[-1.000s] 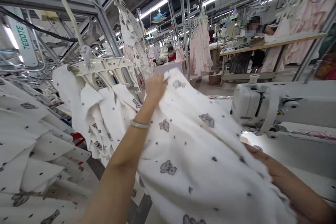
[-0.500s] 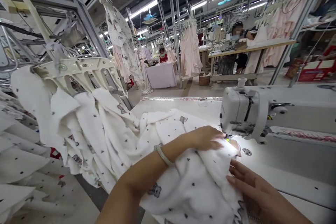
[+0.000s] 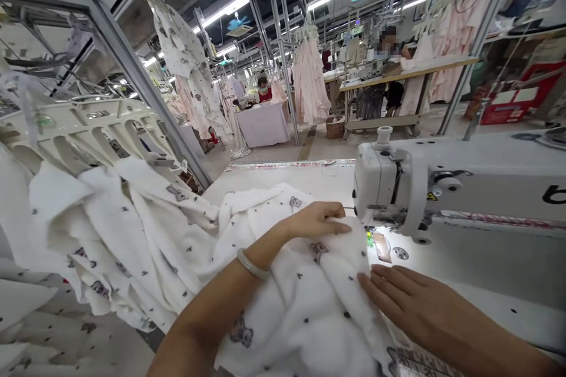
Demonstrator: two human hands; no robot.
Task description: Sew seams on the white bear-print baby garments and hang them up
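Observation:
White fleecy fabric point(image 3: 305, 283) printed with small bears and dark dots is bunched on the table, left of the sewing machine point(image 3: 389, 182). My left hand point(image 3: 316, 221), with a pale bangle at its wrist, is closed on the fabric's upper edge, beside the machine head. Lying flat, my right hand point(image 3: 411, 297) has its fingers stretched out and their tips touching the fabric's right edge. Between the hands and the lit needle area, the fabric edge lies just left of the presser foot. A tan plate point(image 3: 382, 247) shows beside it.
At left, a white hanger rack point(image 3: 88, 123) bears several pieces of the same printed cloth. A measuring tape strip point(image 3: 422, 362) runs along the table's front. Beyond stand a wooden worktable point(image 3: 411, 75) with a seated person, hanging pink garments point(image 3: 311, 79) and red boxes point(image 3: 504, 103).
The fabric edge has come left, away from the needle area, with my left hand. My right hand has flattened against the fabric's edge. The camera view has swung slightly right.

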